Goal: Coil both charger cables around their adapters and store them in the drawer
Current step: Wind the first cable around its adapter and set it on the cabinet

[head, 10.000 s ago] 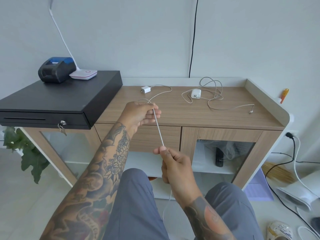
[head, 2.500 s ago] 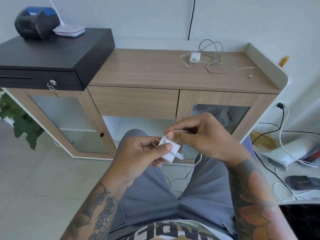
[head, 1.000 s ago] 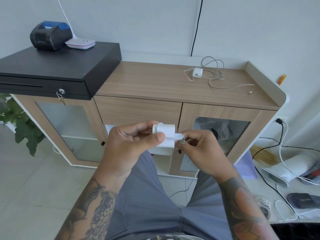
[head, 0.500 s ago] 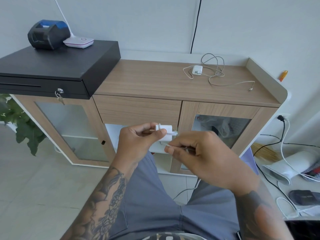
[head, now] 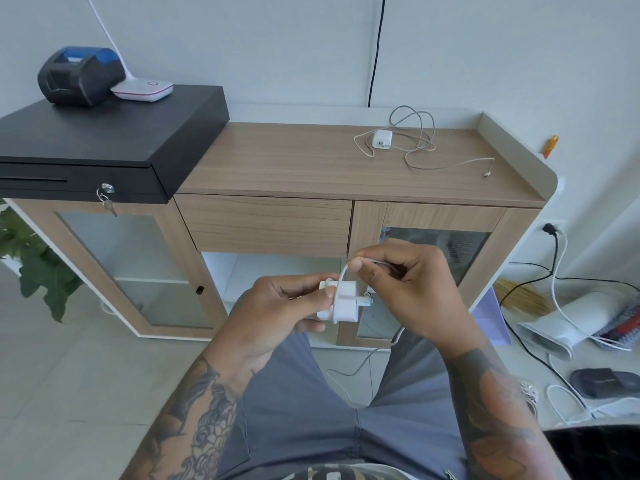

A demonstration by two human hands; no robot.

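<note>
Head camera looks down at two hands above a lap. Left hand [head: 277,306] fingers curl around a white adapter [head: 341,303]. Right hand [head: 412,289], just beside it, pinches the adapter's cable [head: 341,277] above it. Beyond both hands, a second adapter [head: 382,138] with loose cable [head: 420,140] lies on the desk [head: 277,161], above the closed drawer [head: 263,225].

Small shop or service counter in a plain room. A black cash drawer [head: 104,140] with a key in its lock [head: 108,195] sits at the far left on a wood-grain counter cabinet [head: 311,164]; on it stand a receipt printer [head: 78,74] and a white device with a red ring [head: 143,90]. The cabinet has a drawer front [head: 266,225] and glass doors [head: 131,265]. A potted plant [head: 31,265] stands at left; cords [head: 554,306] trail over the tiled floor at right.
</note>
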